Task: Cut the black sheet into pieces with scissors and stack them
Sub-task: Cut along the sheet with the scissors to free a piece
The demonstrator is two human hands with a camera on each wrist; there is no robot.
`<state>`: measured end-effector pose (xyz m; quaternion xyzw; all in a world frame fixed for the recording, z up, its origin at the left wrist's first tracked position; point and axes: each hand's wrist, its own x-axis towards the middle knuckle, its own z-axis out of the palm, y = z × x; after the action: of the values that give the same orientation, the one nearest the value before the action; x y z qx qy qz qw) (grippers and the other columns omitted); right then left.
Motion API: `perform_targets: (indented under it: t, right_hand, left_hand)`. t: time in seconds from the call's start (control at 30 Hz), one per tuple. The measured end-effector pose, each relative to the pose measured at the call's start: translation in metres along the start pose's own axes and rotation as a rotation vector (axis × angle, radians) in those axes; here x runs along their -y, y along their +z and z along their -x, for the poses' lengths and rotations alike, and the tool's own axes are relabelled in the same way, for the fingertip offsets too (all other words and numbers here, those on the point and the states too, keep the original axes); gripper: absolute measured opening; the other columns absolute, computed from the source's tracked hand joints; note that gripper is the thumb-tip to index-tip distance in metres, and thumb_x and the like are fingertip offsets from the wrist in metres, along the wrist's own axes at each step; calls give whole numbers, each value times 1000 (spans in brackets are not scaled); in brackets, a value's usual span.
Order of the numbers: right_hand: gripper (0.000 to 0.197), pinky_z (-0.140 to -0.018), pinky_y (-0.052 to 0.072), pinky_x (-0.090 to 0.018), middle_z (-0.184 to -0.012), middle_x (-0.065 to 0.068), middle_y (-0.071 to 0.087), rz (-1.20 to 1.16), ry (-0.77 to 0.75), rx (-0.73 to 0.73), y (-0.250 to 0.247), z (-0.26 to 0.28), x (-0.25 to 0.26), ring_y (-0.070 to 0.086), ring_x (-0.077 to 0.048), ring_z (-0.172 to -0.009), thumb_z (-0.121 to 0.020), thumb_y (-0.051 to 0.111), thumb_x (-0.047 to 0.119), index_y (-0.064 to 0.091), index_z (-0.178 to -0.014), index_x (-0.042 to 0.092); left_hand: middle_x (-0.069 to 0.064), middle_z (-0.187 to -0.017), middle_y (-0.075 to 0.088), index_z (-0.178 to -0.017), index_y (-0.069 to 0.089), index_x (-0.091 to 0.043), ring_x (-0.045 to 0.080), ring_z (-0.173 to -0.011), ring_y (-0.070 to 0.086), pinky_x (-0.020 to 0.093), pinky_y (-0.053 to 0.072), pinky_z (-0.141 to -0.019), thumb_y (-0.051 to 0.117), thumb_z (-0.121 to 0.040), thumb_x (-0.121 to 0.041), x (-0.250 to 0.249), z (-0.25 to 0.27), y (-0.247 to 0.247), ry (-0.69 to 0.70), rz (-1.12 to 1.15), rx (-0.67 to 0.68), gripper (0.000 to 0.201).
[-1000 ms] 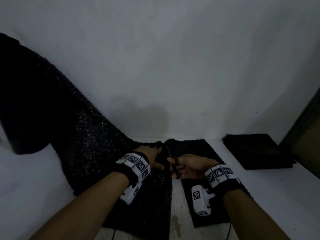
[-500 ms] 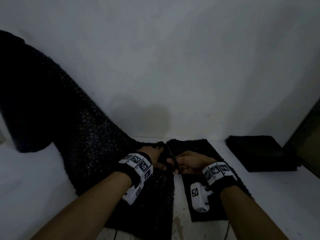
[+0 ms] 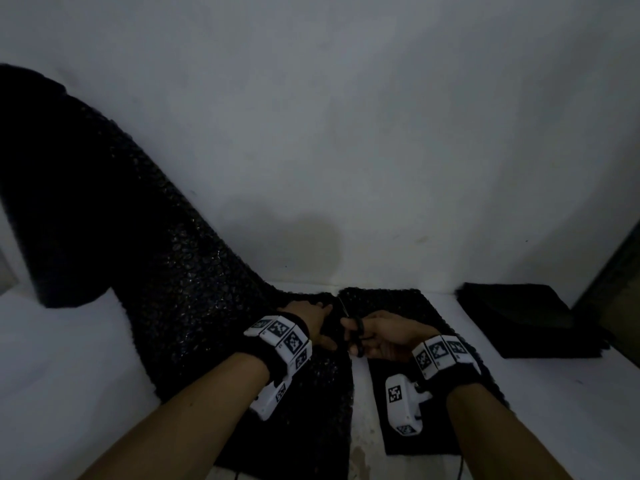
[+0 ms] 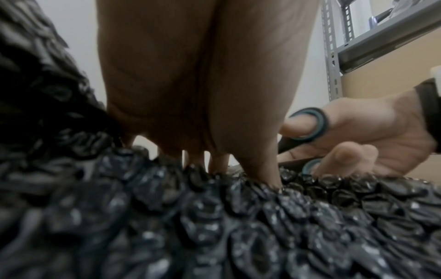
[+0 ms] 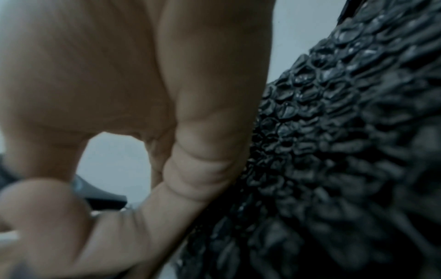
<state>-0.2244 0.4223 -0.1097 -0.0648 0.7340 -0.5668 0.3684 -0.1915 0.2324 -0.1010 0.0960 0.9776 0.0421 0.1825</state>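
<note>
At lower centre, the right hand (image 3: 388,336) grips black-handled scissors (image 3: 355,332) pointing up-frame along the cut; the flat left hand (image 3: 311,318) presses the black bubble-textured sheet (image 3: 194,289) just left.

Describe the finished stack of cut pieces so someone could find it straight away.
Start at the white wall and drop to the white table along its foot. Follow the table to its far right: the stack of cut pieces lies there. Unlike the bumpy black sheet being cut, it is a neat flat square pile, untouched by either hand.
</note>
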Motion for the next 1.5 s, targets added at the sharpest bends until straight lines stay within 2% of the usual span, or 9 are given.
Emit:
perform_targets:
  t: [0.2, 0.37, 0.53, 0.6, 0.77, 0.9, 1.1, 1.27, 1.5]
  right_hand:
    - [45, -101, 45, -43, -84, -16, 69, -12, -10, -50, 1, -10, 4, 68, -23, -73, -65, 81, 39, 70, -86, 1]
    - [45, -90, 45, -39, -83, -16, 68, -6, -3, -65, -1, -16, 8, 65, -22, -71, -66, 84, 38, 70, -89, 2]
    - [33, -82, 49, -33, -75, -10, 66, -14, -26, -56, -2, -14, 10, 62, -18, -67, -77, 81, 31, 70, -88, 2]
    - [39, -78, 50, -30, -75, -10, 66, -12, -44, -69, -3, -15, 7, 62, -15, -66, -72, 83, 31, 73, -92, 0]
    - [42, -87, 40, -37, -81, -14, 66, -106, -106, -88, -1, -12, 2, 61, -16, -69, -71, 81, 32, 74, -96, -2]
    - [39, -77, 46, -27, -80, -11, 67, -221, -163, -31, 1, -4, 5, 62, -15, -69, -79, 76, 32, 71, -98, -2]
    - [40, -65, 49, -22, -77, -8, 67, -225, -150, -46, 5, 4, 6, 63, -13, -68, -76, 75, 38, 69, -97, 4]
    - [45, -70, 48, -27, -81, -10, 67, -173, -59, -39, 0, 8, -3, 65, -17, -71, -75, 76, 49, 71, -91, 7]
    - [46, -59, 49, -23, -81, -9, 66, -123, -48, -46, -6, 2, -3, 65, -16, -67, -77, 76, 46, 70, -95, 4]
  left_hand:
    - [12, -163, 21, -159, 7, -15, 31, -142, 35, 41, 36, -113, 57, -92, -59, 0, -1, 1, 14, 1, -4, 95]
    - [12, -163, 22, -159, 10, -13, 32, -139, 38, 39, 39, -110, 56, -92, -61, 2, -3, 3, 29, -15, -26, 94]
    - [12, -164, 19, -159, 10, -14, 32, -141, 36, 41, 38, -112, 56, -92, -61, 2, -4, 3, 30, -30, -23, 94]
    - [11, -164, 19, -159, 10, -14, 32, -142, 35, 40, 37, -113, 56, -92, -61, 2, -5, 4, 33, -30, -26, 94]
    - [13, -160, 28, -157, 17, -12, 32, -138, 39, 39, 39, -110, 57, -91, -61, 3, -7, 5, 23, -13, -29, 91]
    - [12, -155, 37, -154, 27, -12, 31, -132, 46, 40, 43, -107, 58, -89, -64, 4, -9, 5, -5, 7, -13, 88]
    - [11, -158, 33, -156, 24, -14, 31, -136, 41, 38, 40, -109, 57, -91, -63, 1, -5, 3, -9, 0, -15, 88]
    - [12, -162, 23, -159, 15, -15, 31, -141, 35, 38, 35, -113, 55, -93, -61, 0, -1, 3, 1, -5, -30, 90]
    - [12, -164, 17, -159, 8, -15, 31, -143, 33, 35, 34, -113, 53, -94, -60, 1, 1, 3, 13, -7, -31, 92]
